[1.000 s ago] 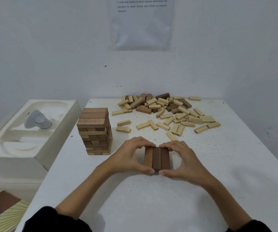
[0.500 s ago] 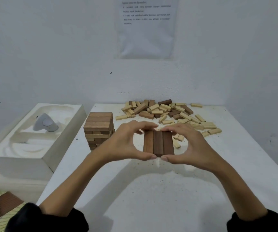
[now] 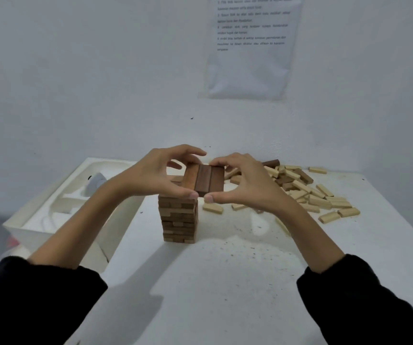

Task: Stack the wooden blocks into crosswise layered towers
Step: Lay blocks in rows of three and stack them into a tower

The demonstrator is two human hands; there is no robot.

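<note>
1. You are holding a three-block layer (image 3: 204, 180) of dark wooden blocks, pressed side by side, between both hands. The left hand (image 3: 155, 173) is clamping its left side and the right hand (image 3: 245, 181) its right side. Both thumbs are pinching in at the near end and the fingers are curling over the far end.
2. The layer is hanging in the air at about the height of the top of the tower (image 3: 178, 217), which is standing on the table (image 3: 225, 282). Contact with the tower: cannot tell.
3. Key relation: the layer is sitting to the right of the tower's axis. Only its left block is lying over the stack, and the other two are overhanging the right edge.
4. Long axis of the held blocks is running away from you, near to far. The tower's top course is mostly hidden behind your left hand, so its direction needs checking before the layer goes down crosswise.
5. Your left hand is the nearer one, lying over the tower. Judgement: the next move calls for a shift to the left, then a level descent.
6. Loose blocks (image 3: 305, 192) are lying well apart on the right.
</note>
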